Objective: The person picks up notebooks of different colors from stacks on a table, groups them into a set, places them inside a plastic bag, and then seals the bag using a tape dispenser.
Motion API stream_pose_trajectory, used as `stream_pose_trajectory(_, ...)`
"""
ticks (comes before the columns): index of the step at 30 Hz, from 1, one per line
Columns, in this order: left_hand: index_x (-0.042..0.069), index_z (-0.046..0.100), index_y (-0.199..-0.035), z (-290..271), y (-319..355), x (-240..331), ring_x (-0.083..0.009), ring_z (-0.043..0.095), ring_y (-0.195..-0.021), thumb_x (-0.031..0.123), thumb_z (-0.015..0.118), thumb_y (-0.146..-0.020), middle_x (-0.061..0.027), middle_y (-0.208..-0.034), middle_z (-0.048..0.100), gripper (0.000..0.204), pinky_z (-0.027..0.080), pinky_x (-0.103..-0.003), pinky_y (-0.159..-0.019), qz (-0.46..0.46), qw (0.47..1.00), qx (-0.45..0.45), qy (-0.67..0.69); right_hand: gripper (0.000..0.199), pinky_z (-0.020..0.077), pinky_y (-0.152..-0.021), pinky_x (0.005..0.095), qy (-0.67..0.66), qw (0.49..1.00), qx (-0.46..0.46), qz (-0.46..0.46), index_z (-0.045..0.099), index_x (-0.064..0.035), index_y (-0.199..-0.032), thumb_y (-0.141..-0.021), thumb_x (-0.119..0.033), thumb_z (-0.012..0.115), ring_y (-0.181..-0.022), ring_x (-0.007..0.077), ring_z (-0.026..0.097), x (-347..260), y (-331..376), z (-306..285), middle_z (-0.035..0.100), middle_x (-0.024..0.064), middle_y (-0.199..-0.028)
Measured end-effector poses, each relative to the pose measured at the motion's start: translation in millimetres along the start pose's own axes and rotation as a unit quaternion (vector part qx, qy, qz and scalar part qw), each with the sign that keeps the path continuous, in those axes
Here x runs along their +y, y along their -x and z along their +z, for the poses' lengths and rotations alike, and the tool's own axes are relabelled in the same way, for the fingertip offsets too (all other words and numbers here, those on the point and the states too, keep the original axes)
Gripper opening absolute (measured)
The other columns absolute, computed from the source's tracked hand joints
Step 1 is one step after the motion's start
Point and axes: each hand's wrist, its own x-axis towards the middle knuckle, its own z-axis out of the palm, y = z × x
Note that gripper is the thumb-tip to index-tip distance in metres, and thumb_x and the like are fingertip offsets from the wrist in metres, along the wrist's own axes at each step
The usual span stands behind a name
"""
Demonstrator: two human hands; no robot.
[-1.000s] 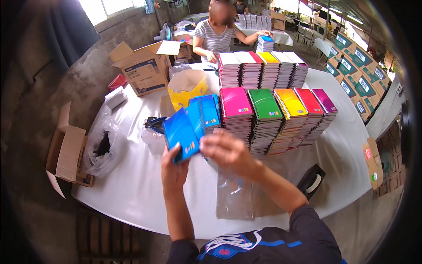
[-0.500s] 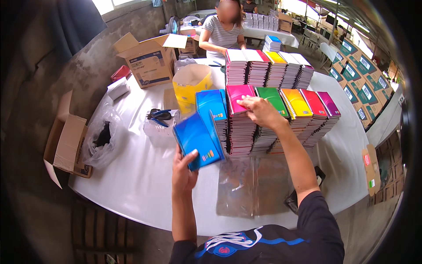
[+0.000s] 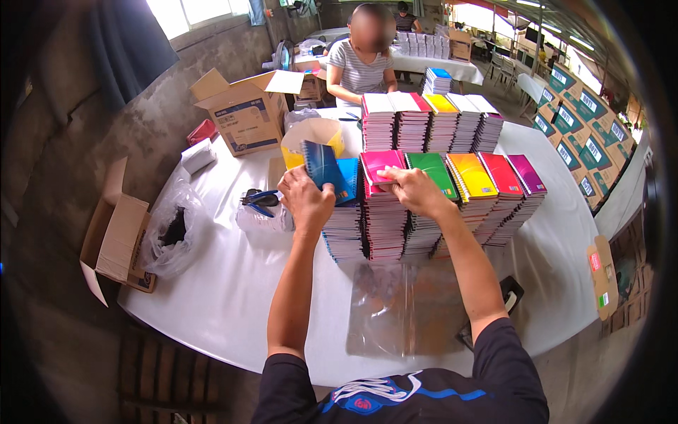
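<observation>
Left hand (image 3: 305, 201) pinches a blue spiral notebook (image 3: 321, 168) — right hand (image 3: 417, 189) pinches the pink spiral notebook (image 3: 381, 166); lift it flat, slowly.

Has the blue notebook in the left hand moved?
Yes. The blue notebook went up and toward the blue stack, carried by the left hand.

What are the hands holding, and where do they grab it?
The left hand holds a blue notebook by its lower edge. The right hand grips the near edge of the pink notebook atop its stack.
</observation>
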Motion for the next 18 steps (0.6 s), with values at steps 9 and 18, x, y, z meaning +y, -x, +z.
stream_pose_trajectory(9,0.002,0.037,-0.126,-40.8,61.0,-8.1,-0.0273,0.058,-0.099,0.0,0.049,-0.072,-0.0157,-0.114,0.052,0.055,0.052,-0.041,-0.086,-0.246,0.546,-0.364,0.714,0.016,0.0483,-0.086,0.037,-0.439,0.868,0.164,-0.163,0.065,-0.0014,-0.095,-0.08,-0.004,0.065,-0.095,0.0234,0.062,-34.0,-5.9,-49.4,0.066,0.0124,-0.099)
stream_pose_trajectory(18,0.001,0.036,-0.133,-41.7,123.9,-10.7,-0.0246,0.054,-0.112,0.031,0.049,-0.093,-0.0183,-0.126,0.05,0.052,0.05,-0.038,-0.089,-0.345,0.399,-0.377,0.762,0.023,0.051,-0.08,0.031,-0.36,0.917,-0.056,-0.162,0.07,-0.0033,-0.088,-0.071,0.01,0.065,-0.086,0.0196,0.065,-41.1,5.0,-60.1,0.069,0.007,-0.086)
